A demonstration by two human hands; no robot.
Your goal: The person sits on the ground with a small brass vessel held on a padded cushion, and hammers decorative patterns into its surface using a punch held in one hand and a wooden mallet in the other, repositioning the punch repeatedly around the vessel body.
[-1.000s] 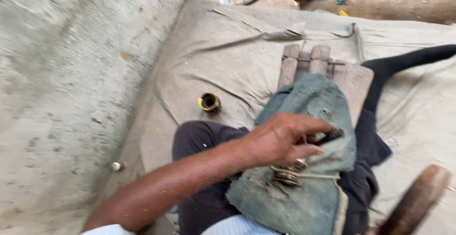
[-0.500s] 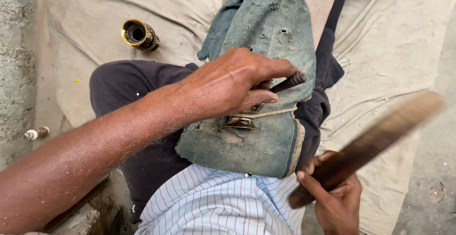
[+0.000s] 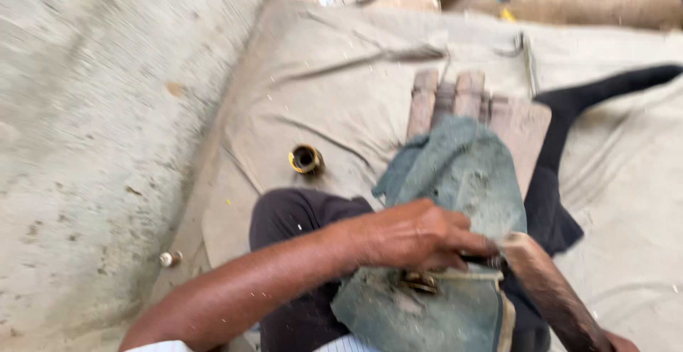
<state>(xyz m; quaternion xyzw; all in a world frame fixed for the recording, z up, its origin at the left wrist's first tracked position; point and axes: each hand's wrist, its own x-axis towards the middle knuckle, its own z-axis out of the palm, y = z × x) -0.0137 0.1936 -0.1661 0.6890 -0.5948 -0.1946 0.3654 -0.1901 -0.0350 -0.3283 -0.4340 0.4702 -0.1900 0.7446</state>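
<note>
Striking step in hand: left hand clamped on a dark punch over the brass piece on the lap cloth, right hand barely visible, grip indiscernible, wooden mallet meeting the punch; next blow needing steady aim.

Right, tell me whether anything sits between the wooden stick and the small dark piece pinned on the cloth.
Nothing visible does. The left hand pins the small dark piece on the blue-grey cloth, and the wooden stick, rising from the right hand, already has its tip at that piece. The picture is blurred there, so contact is uncertain.
</note>
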